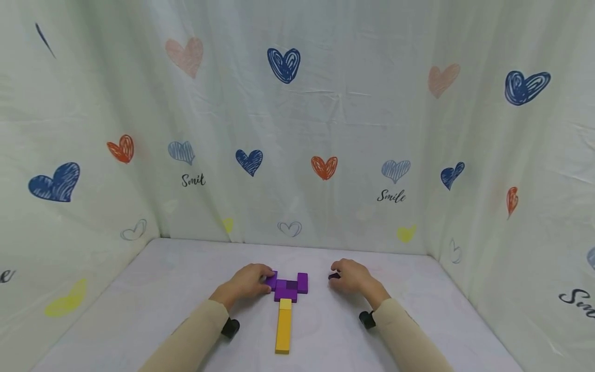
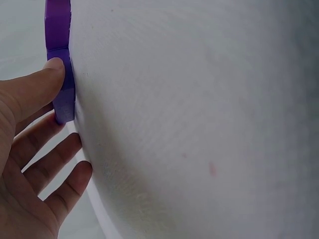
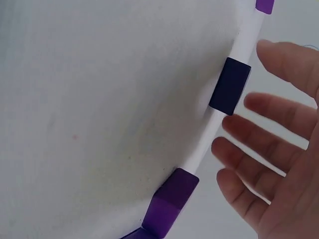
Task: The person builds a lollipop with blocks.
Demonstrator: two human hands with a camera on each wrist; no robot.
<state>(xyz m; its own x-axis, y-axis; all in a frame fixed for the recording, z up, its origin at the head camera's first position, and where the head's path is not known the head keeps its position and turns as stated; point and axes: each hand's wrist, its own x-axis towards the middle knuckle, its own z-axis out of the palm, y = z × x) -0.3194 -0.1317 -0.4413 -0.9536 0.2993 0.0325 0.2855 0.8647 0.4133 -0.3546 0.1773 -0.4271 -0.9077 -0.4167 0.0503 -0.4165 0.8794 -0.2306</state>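
Purple blocks lie joined in a small cluster on the table, in the middle of the head view. My left hand pinches the leftmost purple block between thumb and index finger, its other fingers spread beside it. That block touches its neighbour, a brighter purple block. To the right of the cluster, my right hand is over a small dark purple block. Its fingers are parted and loosely bent around this block, and the right wrist view shows a gap between them and it.
A yellow strip of blocks runs from the cluster's lower edge toward the near side. Another upright purple block forms the cluster's right side. White cloth covers the table; a heart-printed curtain surrounds its back and sides.
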